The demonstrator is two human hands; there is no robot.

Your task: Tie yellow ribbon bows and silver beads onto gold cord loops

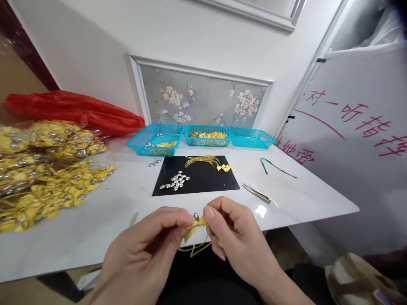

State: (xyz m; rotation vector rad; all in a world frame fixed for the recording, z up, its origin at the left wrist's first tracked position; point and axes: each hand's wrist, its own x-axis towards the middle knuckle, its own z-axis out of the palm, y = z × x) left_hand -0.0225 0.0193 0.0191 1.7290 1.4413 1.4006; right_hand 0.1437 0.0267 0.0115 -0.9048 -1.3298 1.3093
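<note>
At the front edge of the surface [318, 199]: two pinches, one fiddly bow [190, 234]

So the yellow bow is up between both hands, over the near edge. Left hand [149, 248] has its side nipped between thumb and forefinger; right hand [238, 237] is pinching the other side, thumb on top, other fingers curled under. A silver bead [196, 216] peeks out just beyond the bow, between the fingertips. Can't tell whether it's threaded on or just sitting against it. Thin cord [192, 254] loops down below.

My two cents: let one hand be the anchor and the other do the fine work. If both tug at once, the bow will probably twist or crease. Pinch close to the middle, not out on the tails, since the ribbon looks soft. I'd snug the cord gently and check that the bead faces out before tightening anything. Also watch that dangling loop; looks like an easy one to snag.

Layout seems handy: the black mat [208, 182] straight ahead has loose beads [177, 181], a bundle of strands [203, 159] and spare bows [226, 168] on it. Metal tool [257, 193] lies just right of the mat, within easy reach I'd guess.
</note>
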